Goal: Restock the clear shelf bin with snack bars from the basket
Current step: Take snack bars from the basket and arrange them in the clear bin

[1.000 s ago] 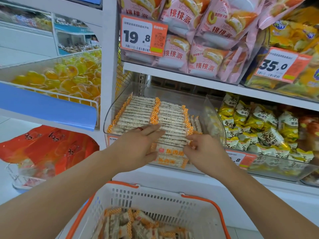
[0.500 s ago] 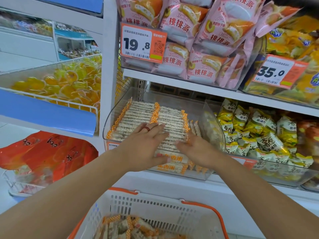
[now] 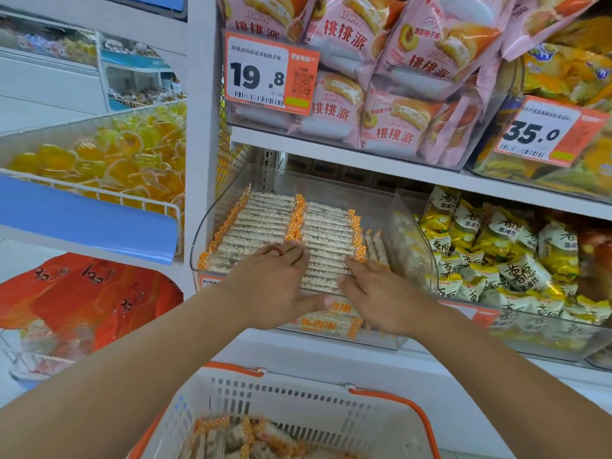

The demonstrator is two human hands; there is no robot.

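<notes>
The clear shelf bin [image 3: 212, 217] sits on the middle shelf, filled with neat rows of white snack bars [image 3: 265, 220] with orange-checked ends. My left hand [image 3: 271, 286], wearing a red ring, lies flat on the front bars with straight fingers, thumb along the front stack. My right hand [image 3: 374, 289] rests beside it, fingers extended onto the right row of bars. Below, the white basket [image 3: 298, 402] with orange handles holds several loose snack bars [image 3: 245, 438].
A neighbouring clear bin [image 3: 496, 256] of yellow-and-white snack packs stands to the right. Pink cake packs [image 3: 390, 104] and price tags 19.8 [image 3: 270, 74] and 35.0 [image 3: 543, 134] hang on the shelf above. A wire bin of yellow jellies [image 3: 109, 160] is at left.
Both hands slid further into the bin over the bars and came closer together. The view shifted down slightly, and the basket now sits lower in frame.
</notes>
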